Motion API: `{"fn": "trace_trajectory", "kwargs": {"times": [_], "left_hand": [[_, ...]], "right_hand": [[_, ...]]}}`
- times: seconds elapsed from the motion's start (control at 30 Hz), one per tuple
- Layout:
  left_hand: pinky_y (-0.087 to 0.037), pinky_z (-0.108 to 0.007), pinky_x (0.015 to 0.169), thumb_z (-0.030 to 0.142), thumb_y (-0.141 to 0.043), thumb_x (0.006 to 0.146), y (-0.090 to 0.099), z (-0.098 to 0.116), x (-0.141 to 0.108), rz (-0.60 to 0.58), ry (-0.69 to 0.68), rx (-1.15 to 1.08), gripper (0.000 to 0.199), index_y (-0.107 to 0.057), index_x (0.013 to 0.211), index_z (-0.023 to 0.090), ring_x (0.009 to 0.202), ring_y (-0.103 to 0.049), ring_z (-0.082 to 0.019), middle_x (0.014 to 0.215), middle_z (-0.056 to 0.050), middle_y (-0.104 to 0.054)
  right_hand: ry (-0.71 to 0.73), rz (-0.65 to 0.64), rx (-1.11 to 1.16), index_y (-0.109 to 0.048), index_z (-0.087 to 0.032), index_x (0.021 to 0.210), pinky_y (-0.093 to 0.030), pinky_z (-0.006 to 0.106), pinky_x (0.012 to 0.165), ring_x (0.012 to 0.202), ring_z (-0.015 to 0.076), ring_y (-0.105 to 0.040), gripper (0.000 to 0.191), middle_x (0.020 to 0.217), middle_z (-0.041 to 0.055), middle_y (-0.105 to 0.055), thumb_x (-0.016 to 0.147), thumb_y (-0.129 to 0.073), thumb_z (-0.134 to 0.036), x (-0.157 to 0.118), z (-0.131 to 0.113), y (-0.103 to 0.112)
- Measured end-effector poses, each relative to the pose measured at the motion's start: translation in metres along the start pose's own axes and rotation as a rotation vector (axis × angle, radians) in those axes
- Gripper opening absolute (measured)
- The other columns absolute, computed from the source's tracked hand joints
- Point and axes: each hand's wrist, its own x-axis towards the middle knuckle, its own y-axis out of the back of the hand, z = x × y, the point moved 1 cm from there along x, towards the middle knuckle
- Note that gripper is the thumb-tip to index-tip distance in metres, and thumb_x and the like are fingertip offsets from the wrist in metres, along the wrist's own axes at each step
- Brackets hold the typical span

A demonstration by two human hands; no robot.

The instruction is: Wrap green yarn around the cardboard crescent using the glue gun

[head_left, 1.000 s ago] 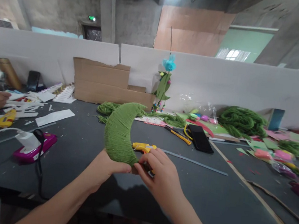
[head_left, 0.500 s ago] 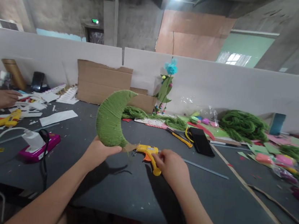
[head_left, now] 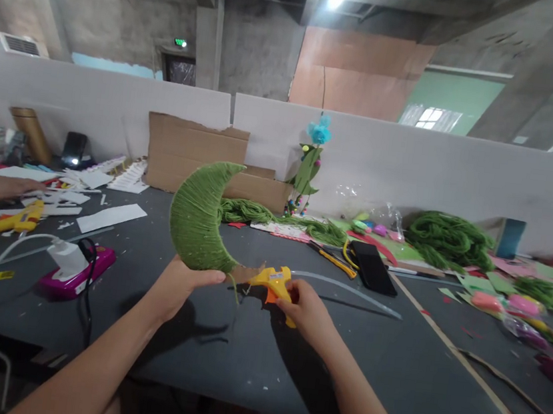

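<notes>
The left hand [head_left: 179, 290] grasps the green yarn-wrapped crescent [head_left: 198, 219], best held steady so the right hand [head_left: 310, 312], clasping the yellow plastic glue gun [head_left: 274, 278], can aim precisely.

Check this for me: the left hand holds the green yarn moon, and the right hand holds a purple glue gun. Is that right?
Not quite: the glue gun in the right hand is yellow with an orange trigger, not purple, as the head view shows. The left hand does hold the green yarn moon.
</notes>
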Motion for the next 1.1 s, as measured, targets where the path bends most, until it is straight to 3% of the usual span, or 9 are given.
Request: {"fn": "trace_trajectory", "kwargs": {"times": [0.1, 0.2, 0.37, 0.5, 0.63, 0.73, 0.8, 0.9, 1.1], "left_hand": [[-0.045, -0.028, 0.066, 0.014, -0.074, 0.051, 0.001, 0.002, 0.001, -0.012, 0.006, -0.037, 0.025, -0.064, 0.074, 0.016, 0.067, -0.059, -0.015, 0.069, 0.002, -0.067], [-0.045, -0.029, 0.069, 0.011, -0.074, 0.051, 0.0, 0.003, 0.002, -0.036, 0.011, -0.077, 0.027, -0.065, 0.076, 0.016, 0.071, -0.06, -0.017, 0.072, 0.001, -0.068], [-0.045, -0.033, 0.079, 0.013, -0.074, 0.052, 0.003, 0.003, 0.004, -0.045, -0.001, -0.054, 0.029, -0.067, 0.079, 0.016, 0.078, -0.062, -0.019, 0.08, -0.002, -0.07], [-0.045, -0.033, 0.078, 0.014, -0.075, 0.051, 0.007, 0.0, 0.005, -0.05, 0.003, -0.001, 0.033, -0.066, 0.083, 0.015, 0.078, -0.062, -0.019, 0.082, -0.003, -0.07], [-0.046, -0.032, 0.077, 0.015, -0.074, 0.052, 0.009, -0.004, 0.01, -0.042, 0.013, 0.054, 0.033, -0.066, 0.084, 0.014, 0.078, -0.061, -0.02, 0.083, -0.004, -0.07], [-0.045, -0.028, 0.067, 0.015, -0.071, 0.053, 0.01, -0.006, 0.013, -0.039, 0.01, 0.121, 0.024, -0.066, 0.077, 0.014, 0.069, -0.059, -0.017, 0.073, -0.002, -0.069], [-0.043, -0.025, 0.059, 0.015, -0.069, 0.054, 0.01, -0.007, 0.014, -0.029, 0.004, 0.175, 0.018, -0.064, 0.071, 0.014, 0.059, -0.055, -0.014, 0.065, 0.001, -0.065], [-0.039, -0.024, 0.053, 0.015, -0.068, 0.053, 0.009, -0.008, 0.015, -0.008, -0.006, 0.23, 0.013, -0.062, 0.065, 0.015, 0.053, -0.051, -0.012, 0.058, 0.003, -0.061], [-0.043, -0.026, 0.062, 0.017, -0.068, 0.054, 0.005, -0.006, 0.013, -0.006, -0.02, 0.28, 0.019, -0.066, 0.072, 0.013, 0.063, -0.057, -0.015, 0.068, -0.001, -0.066]], "right_hand": [[-0.028, 0.011, 0.199, -0.052, -0.016, 0.087, -0.041, 0.024, 0.057, 0.066, 0.0149, -0.053, 0.024, 0.078, 0.0035, -0.057, 0.063, -0.057, -0.02, -0.002, -0.003, 0.0], [-0.063, -0.048, 0.389, -0.052, -0.014, 0.096, -0.043, 0.024, 0.057, 0.069, 0.0149, -0.055, 0.035, 0.088, 0.007, -0.059, 0.062, -0.058, -0.021, -0.005, -0.007, 0.002], [-0.095, -0.195, 0.603, -0.06, -0.012, 0.081, -0.04, 0.023, 0.051, 0.062, 0.0146, -0.057, 0.022, 0.076, 0.0053, -0.063, 0.06, -0.057, -0.019, -0.012, -0.014, 0.007], [-0.091, -0.18, 0.737, -0.058, -0.016, 0.085, -0.045, 0.025, 0.057, 0.07, 0.0151, -0.059, 0.02, 0.087, 0.0058, -0.063, 0.067, -0.056, -0.025, -0.016, -0.022, 0.008], [-0.071, -0.147, 0.796, -0.061, -0.015, 0.078, -0.037, 0.022, 0.05, 0.049, 0.008, -0.046, 0.018, 0.066, -0.0002, -0.06, 0.069, -0.062, -0.031, -0.021, -0.03, 0.013], [-0.058, -0.158, 0.831, -0.063, -0.015, 0.08, -0.034, 0.022, 0.052, 0.051, 0.0072, -0.042, 0.022, 0.07, 0.0, -0.061, 0.065, -0.068, -0.032, -0.028, -0.035, 0.017], [-0.063, -0.235, 0.82, -0.064, -0.015, 0.081, -0.034, 0.022, 0.053, 0.052, 0.0084, -0.042, 0.026, 0.066, 0.0001, -0.059, 0.067, -0.066, -0.037, -0.032, -0.038, 0.016], [-0.082, -0.287, 0.623, -0.066, -0.014, 0.078, -0.032, 0.022, 0.048, 0.049, 0.0097, -0.041, 0.035, 0.051, -0.002, -0.049, 0.073, -0.057, -0.047, -0.035, -0.041, 0.013], [-0.079, -0.262, 0.272, -0.065, -0.015, 0.065, -0.031, 0.02, 0.043, 0.044, 0.0092, -0.043, 0.035, 0.045, -0.0024, -0.045, 0.075, -0.051, -0.045, -0.034, -0.045, 0.007]]}}
